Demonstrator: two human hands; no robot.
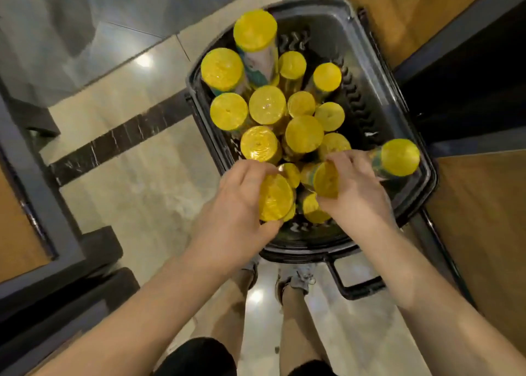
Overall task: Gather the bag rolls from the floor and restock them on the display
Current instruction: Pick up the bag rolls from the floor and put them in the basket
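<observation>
Your left hand [239,205] curls around one yellow cylindrical plastic bag roll [275,197], your right hand [355,188] around a second yellow roll [326,180], both inside the black plastic basket [310,252].

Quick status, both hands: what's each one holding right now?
Left hand: grips a yellow bag roll.
Right hand: grips a second yellow roll.

Moderately bright indoor overhead light, two glare spots on glossy floor [136,182], saturated yellow bag rolls [267,105] slightly motion-blurred, basket [301,252] rim smeared, upper right corner in deep shadow, strong wide-angle bending at edges
</observation>
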